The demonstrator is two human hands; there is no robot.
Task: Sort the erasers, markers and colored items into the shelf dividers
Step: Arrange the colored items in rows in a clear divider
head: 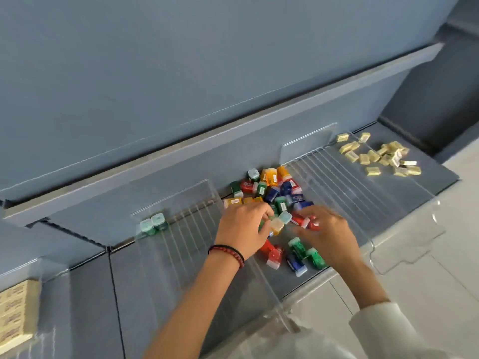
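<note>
One long grey shelf (88, 294) runs across the view, split into bays by clear dividers (308, 143). The middle bay holds a loose pile of coloured items (274, 190) in red, green, blue and orange, spread from the back wall to the front lip. Both hands reach into this pile. The left hand (243, 226) has its fingers curled down among the pieces and pinches a yellow piece (276, 226) with a pale cap. The right hand (329, 231) lies over some red pieces and is blurred, so I cannot tell its grip. Cream erasers (381, 154) lie scattered in the right bay, and a cream stack (15, 312) sits at the far left edge. Two green pieces (153, 224) stand side by side at the back of the left bay. A dark bracelet (228, 252) circles the left wrist.
</note>
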